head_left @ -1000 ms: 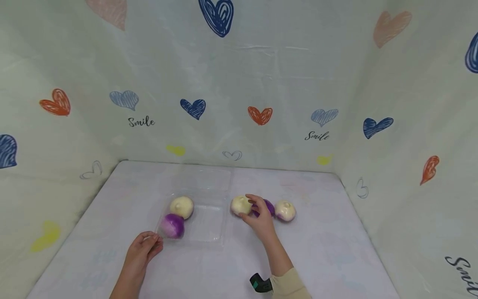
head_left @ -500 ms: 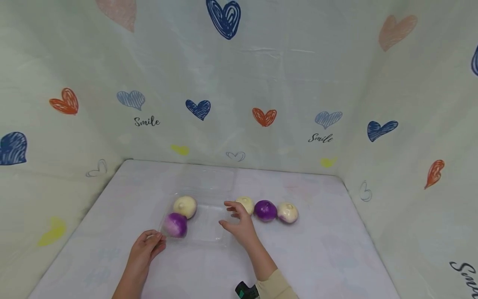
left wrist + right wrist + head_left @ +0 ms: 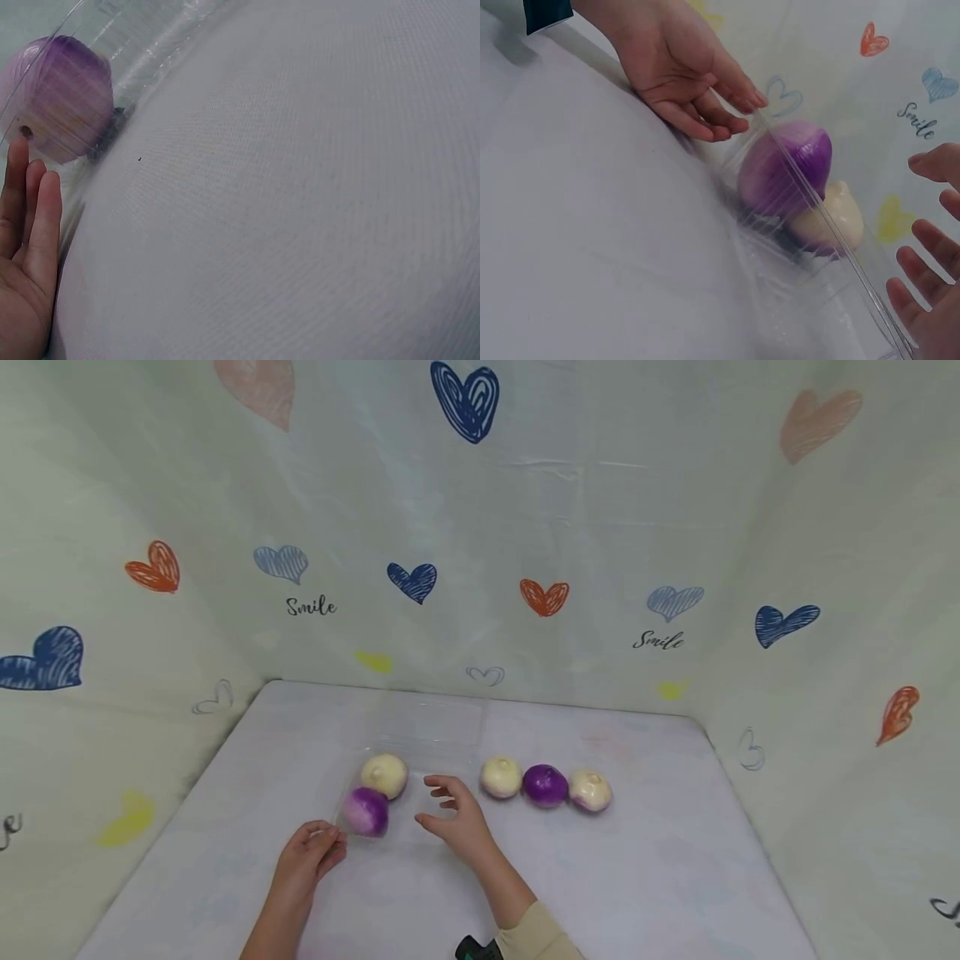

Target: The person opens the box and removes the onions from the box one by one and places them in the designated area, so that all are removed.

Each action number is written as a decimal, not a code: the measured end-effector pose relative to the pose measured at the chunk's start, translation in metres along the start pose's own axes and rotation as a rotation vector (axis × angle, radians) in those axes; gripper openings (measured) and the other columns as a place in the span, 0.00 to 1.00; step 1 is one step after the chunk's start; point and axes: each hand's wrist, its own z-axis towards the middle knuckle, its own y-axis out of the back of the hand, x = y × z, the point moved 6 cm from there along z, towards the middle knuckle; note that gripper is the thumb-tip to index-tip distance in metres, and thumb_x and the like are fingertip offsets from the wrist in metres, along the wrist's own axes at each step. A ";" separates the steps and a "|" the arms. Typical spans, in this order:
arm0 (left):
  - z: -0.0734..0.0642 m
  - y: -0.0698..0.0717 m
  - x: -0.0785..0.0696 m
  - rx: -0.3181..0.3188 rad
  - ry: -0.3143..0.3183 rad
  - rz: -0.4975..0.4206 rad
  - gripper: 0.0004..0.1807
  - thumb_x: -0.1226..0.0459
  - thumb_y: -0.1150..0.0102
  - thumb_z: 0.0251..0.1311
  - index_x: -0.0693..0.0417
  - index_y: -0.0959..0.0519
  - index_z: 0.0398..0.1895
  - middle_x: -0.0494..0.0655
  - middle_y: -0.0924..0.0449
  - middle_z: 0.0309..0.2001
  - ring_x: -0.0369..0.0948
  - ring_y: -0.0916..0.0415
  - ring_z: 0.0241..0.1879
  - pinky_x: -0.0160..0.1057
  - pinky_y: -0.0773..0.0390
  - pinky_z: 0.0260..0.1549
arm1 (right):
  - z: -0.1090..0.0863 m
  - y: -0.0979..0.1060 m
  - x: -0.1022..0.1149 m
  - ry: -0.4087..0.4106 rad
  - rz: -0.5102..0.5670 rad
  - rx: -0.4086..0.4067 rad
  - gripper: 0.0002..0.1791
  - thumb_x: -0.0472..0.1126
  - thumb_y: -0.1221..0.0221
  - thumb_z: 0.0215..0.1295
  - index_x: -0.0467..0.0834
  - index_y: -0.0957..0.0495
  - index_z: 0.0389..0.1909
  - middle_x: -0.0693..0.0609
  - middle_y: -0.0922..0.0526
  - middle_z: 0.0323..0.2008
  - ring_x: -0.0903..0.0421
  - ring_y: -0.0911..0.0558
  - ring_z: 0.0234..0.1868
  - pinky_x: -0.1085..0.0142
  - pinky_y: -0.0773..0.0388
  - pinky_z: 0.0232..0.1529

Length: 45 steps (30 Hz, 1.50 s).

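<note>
My left hand (image 3: pixel 306 858) pinches the near-left corner of a clear plastic container (image 3: pixel 866 289) between thumb and fingertips. Inside its left half sit a purple onion (image 3: pixel 365 812) at the front and a cream-white onion (image 3: pixel 385 776) touching it behind. Over the container's right half hovers my right hand (image 3: pixel 459 825), fingers spread and thumb apart, holding nothing. Straight fingers of the left hand show against the outer wall in the left wrist view, below the purple onion (image 3: pixel 64 97). The right hand hides part of the container's right side.
To the right of the container, a cream onion (image 3: pixel 501 777), a purple onion (image 3: pixel 546 786) and another cream onion (image 3: pixel 590 790) stand in a row on the white table (image 3: pixel 637 877). The container's clear lid (image 3: pixel 431 720) lies folded back. A heart-printed curtain (image 3: pixel 480 510) encloses the table.
My right hand has moved left from beside the cream onion in the row to above the container, with nothing in it. The left hand keeps its hold on the corner. The head view has shifted slightly.
</note>
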 end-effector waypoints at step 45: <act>0.003 0.000 0.004 0.029 -0.036 -0.047 0.04 0.68 0.45 0.69 0.49 0.27 0.36 0.40 0.17 0.31 0.34 0.20 0.35 0.32 0.18 0.40 | 0.032 -0.066 -0.014 -0.144 -0.134 0.218 0.29 0.35 0.25 0.47 0.37 0.23 0.53 0.53 0.25 0.46 0.51 0.24 0.47 0.70 0.25 0.44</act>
